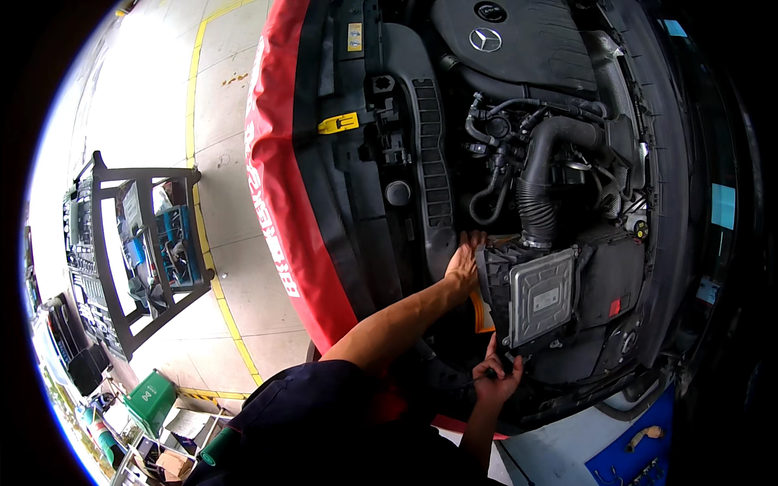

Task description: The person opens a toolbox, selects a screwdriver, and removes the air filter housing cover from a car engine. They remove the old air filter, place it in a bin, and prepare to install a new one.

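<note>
A black air filter housing cover point(492, 283) with a ribbed silver metal control unit point(543, 298) on it sits tilted in the engine bay. Along its left side shows the orange edge of an air filter point(484, 314), with a pale part beside it. My left hand point(462, 266) grips the cover's far left corner, fingertips partly hidden behind it. At the near corner, my right hand point(497, 379) holds the edge between thumb and fingers, the other fingers curled. A ribbed black intake hose point(536, 198) meets the housing at its far side.
A black engine cover point(527, 57) lies beyond the hoses. The black battery cover point(612, 271) is right of the housing. A red protective cover point(279, 162) drapes the car's front edge. On the floor at left stand a tool trolley point(150, 251) and a green bin point(151, 402).
</note>
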Demonstrator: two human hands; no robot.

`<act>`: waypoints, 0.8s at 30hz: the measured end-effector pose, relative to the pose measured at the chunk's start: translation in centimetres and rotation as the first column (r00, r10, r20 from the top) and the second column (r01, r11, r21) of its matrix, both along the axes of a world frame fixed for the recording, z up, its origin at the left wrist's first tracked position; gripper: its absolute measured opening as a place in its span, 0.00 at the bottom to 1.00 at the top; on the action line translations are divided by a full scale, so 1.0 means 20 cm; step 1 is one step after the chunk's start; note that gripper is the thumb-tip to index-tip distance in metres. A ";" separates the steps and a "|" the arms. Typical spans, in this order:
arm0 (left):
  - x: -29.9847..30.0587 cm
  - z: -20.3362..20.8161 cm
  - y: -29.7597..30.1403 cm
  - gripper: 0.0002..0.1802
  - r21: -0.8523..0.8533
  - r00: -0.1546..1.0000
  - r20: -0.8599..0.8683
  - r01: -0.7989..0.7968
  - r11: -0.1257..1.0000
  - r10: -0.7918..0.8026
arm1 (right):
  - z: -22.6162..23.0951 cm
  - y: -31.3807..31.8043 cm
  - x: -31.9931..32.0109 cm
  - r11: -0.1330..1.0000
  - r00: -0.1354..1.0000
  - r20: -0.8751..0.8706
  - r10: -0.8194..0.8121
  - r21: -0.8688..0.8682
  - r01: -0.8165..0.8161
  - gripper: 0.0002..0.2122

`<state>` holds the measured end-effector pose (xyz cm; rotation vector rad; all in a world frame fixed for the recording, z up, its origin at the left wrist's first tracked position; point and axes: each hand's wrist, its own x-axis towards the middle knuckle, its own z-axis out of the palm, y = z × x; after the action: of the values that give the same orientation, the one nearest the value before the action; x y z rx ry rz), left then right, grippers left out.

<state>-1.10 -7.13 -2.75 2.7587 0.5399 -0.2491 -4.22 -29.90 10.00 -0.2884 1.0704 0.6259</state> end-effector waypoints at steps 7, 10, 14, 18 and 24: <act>0.04 -0.06 -0.07 0.29 -0.142 0.993 -0.014 -0.116 0.983 0.115 | 0.04 -0.04 0.03 0.997 0.997 -0.017 -0.071 -0.046 0.070 0.39; 0.02 -0.03 -0.03 0.28 -0.314 0.986 0.059 -0.131 0.940 0.157 | 0.05 -0.05 0.02 0.996 0.997 0.004 -0.081 -0.028 0.081 0.41; -0.02 0.05 0.03 0.27 -0.423 0.987 0.075 -0.097 0.901 0.141 | 0.09 -0.04 0.03 0.997 0.997 -0.027 -0.067 -0.044 0.066 0.44; -0.06 0.02 0.02 0.26 -0.372 0.983 0.155 -0.032 0.928 0.096 | 0.14 -0.02 0.05 0.994 0.996 -0.044 -0.078 -0.077 0.075 0.44; -0.19 0.14 -0.13 0.31 -0.164 0.964 0.216 -0.124 0.979 0.158 | 0.11 0.01 0.04 0.990 0.991 -0.076 -0.113 -0.087 0.107 0.44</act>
<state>-5.00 -9.73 -0.03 2.5449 0.6259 0.0592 -3.46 -29.68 12.19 -0.2760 1.1839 0.4983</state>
